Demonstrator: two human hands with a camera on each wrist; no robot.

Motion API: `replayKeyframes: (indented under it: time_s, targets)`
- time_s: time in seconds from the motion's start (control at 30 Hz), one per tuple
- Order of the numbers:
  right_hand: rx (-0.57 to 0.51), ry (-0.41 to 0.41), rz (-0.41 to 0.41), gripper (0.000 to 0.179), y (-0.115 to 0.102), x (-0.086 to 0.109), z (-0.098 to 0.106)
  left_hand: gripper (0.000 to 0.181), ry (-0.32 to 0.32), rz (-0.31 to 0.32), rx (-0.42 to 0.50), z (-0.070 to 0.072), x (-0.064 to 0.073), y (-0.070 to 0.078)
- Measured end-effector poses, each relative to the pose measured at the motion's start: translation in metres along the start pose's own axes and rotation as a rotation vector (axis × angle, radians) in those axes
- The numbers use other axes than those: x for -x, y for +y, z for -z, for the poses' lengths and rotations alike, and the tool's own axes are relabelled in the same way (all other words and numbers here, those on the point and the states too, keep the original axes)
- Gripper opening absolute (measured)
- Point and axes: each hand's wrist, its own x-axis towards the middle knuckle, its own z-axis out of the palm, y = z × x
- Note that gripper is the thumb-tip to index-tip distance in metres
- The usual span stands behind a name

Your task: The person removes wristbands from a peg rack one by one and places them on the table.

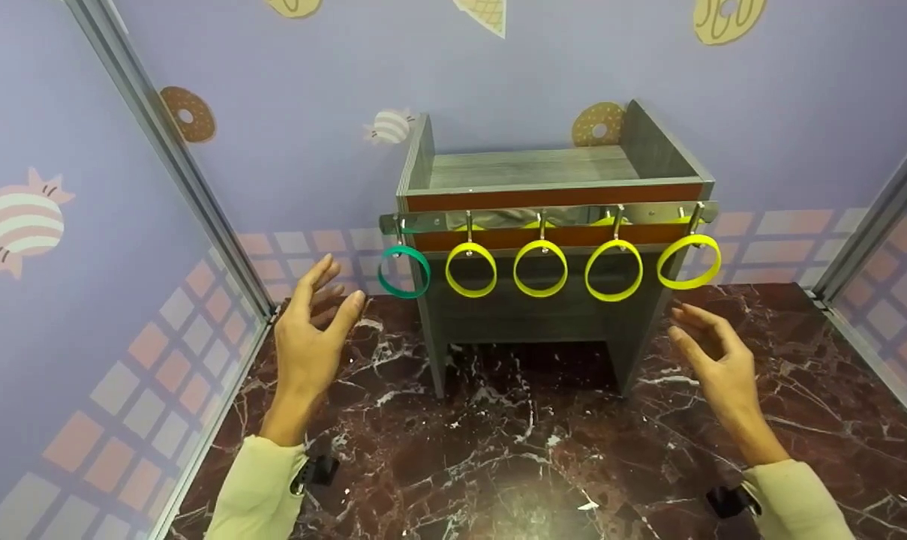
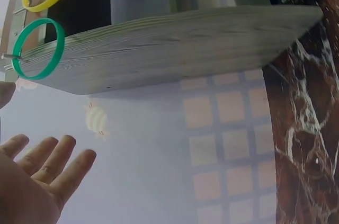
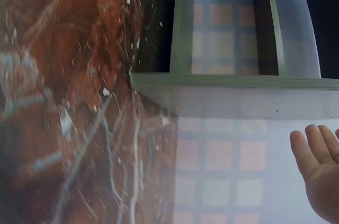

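Five hooks on a metal rail (image 1: 498, 217) carry one ring each. At the left end hangs a green ring (image 1: 426, 279); the others are yellow, among them a yellow ring (image 1: 491, 285) beside it and a yellow ring (image 1: 716, 262) at the right end. My left hand (image 1: 310, 337) is raised left of the green ring, apart from it, fingers loosely bent and holding nothing. Below the rightmost ring, my right hand (image 1: 723, 367) hovers empty with relaxed fingers. In the left wrist view the green ring (image 2: 59, 49) hangs above my left fingers (image 2: 69, 173).
The rail is fixed to the front of a grey wooden stand (image 1: 528, 169) with raised sides. It stands on a dark red marbled surface (image 1: 498, 450). Purple patterned panels (image 1: 273, 150) enclose the back and both sides.
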Motion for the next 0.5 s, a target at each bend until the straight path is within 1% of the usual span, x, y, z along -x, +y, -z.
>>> replayKeyframes:
  time_s: [0.13, 0.27, 0.37, 0.5]
  targets:
    - [-0.089, 0.013, -0.011, 0.041, 0.006, 0.001, -0.005, 0.051, 0.014, 0.001, 0.095, -0.003, -0.006, 0.003]
    - [-0.121, 0.018, -0.023, 0.037, 0.011, 0.001, -0.010, 0.043, 0.036, 0.008, 0.183, -0.005, -0.010, 0.004]
    - [-0.100, 0.018, -0.050, 0.036, 0.014, 0.002, -0.012, 0.040, 0.043, 0.021, 0.218, -0.006, -0.012, 0.005]
    - [-0.072, 0.029, -0.084, 0.037, 0.018, 0.003, -0.016, 0.038, 0.034, 0.026, 0.250, -0.007, -0.014, 0.005]
